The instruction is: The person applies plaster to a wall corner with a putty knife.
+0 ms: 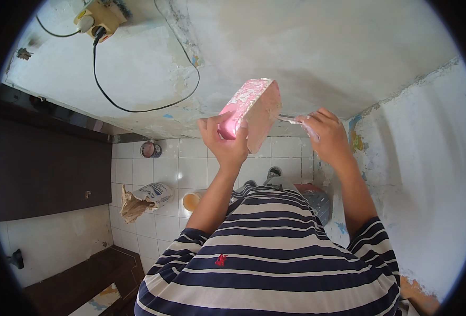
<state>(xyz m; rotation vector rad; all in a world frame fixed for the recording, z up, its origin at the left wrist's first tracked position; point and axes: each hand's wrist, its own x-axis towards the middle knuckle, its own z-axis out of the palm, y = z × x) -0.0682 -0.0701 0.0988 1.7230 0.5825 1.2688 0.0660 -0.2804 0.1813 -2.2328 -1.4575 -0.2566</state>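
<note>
My left hand (226, 141) grips a pink plastic tub (238, 111) by its near end. The tub is tilted on its side, and whitish paste is smeared over its outside and rim. In my right hand (328, 138) is a thin metal tool (287, 118), apparently a putty knife, its pale handle partly covered by my fingers. The tool's tip reaches the tub's right side; whether it touches the tub, I cannot tell. Both hands are in front of a patchy, plastered wall (306, 47).
A power outlet block (101, 18) with a looping black cord (112, 102) hangs at upper left. On the tiled floor (164, 168) stand an open paper sack (156, 195), a round container (191, 201) and a small tin (147, 149). A dark bucket (319, 204) sits beside my legs.
</note>
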